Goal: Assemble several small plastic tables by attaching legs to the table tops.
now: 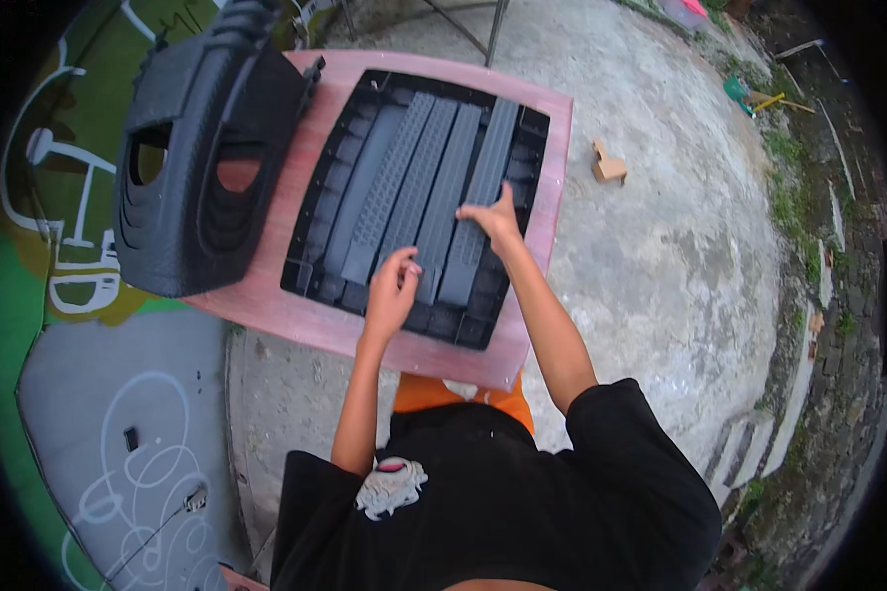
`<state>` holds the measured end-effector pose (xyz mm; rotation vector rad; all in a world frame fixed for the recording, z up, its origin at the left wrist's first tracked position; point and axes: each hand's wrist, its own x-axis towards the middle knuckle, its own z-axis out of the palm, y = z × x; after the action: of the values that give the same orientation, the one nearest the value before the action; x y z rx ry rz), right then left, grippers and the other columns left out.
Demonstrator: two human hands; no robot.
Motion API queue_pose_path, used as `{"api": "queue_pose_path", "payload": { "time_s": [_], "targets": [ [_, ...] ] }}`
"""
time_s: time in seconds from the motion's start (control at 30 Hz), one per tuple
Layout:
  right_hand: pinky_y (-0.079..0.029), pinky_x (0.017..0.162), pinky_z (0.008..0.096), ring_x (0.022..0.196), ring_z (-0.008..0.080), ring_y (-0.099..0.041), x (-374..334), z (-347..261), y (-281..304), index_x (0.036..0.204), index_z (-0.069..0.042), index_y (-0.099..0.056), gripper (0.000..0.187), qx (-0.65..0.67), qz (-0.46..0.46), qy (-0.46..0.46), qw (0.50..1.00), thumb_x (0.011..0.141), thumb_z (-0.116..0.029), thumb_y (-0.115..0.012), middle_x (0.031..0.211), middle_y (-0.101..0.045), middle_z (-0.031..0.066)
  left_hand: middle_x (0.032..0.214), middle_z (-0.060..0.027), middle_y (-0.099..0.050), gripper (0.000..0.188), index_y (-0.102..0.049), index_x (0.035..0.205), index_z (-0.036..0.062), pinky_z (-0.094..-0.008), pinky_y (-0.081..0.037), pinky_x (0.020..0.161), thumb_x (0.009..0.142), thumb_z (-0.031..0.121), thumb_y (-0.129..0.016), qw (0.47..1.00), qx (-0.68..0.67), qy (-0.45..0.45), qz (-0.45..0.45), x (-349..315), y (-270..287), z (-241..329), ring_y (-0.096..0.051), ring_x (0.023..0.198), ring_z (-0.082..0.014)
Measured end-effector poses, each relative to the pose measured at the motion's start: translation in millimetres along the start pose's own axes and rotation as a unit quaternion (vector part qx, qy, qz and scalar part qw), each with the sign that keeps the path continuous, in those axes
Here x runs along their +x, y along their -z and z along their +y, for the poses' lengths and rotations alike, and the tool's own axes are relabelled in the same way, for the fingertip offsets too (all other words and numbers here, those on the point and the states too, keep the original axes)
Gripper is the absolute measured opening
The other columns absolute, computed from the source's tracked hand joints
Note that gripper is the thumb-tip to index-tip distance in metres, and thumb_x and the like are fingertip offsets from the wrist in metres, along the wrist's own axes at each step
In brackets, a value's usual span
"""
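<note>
Currently, a dark plastic shell (202, 212) is standing on the pink table (335, 330); beside it, a black tray (443, 323) is holding grey strips (450, 187); the left hand (392, 288) is curling over them and the right hand (497, 216) is spanning the rightmost one, though I cannot tell whether either is gripping anything
</note>
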<state>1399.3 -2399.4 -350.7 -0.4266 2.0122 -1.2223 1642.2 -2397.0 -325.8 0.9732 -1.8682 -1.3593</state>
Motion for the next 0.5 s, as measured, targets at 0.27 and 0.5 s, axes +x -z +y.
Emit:
{"api": "queue_pose_path", "payload": {
  "time_s": [0.27, 0.5],
  "targets": [
    [-0.045, 0.093, 0.0317, 0.101, 0.0183, -0.058, -99, -45, 63, 0.132, 0.002, -0.041, 0.057, 0.315, -0.108, 0.104, 0.937, 0.078, 0.001, -0.060, 0.114, -0.058, 0.0116, 0.118, -0.0098, -0.059, 0.043, -0.046, 0.133, 0.0057, -0.0291, -0.046, 0.083, 0.093, 0.018, -0.057, 0.985, -0.144, 0.059, -0.080, 5, 12, 23, -0.056, 0.105, -0.0161],
    [-0.039, 0.101, 0.0369, 0.115, 0.0231, -0.050, -176, -4, 81, 0.139, -0.003, -0.025, 0.076, 0.306, -0.002, 0.211, 0.928, 0.074, 0.008, -0.062, 0.121, -0.051, 0.0131, 0.136, -0.0177, -0.044, 0.086, -0.031, 0.143, 0.0028, -0.0411, -0.038, 0.101, 0.075, 0.031, -0.076, 0.938, -0.012, -0.129, -0.323, -2, -15, 67, -0.046, 0.122, -0.0361]
  ]
}}
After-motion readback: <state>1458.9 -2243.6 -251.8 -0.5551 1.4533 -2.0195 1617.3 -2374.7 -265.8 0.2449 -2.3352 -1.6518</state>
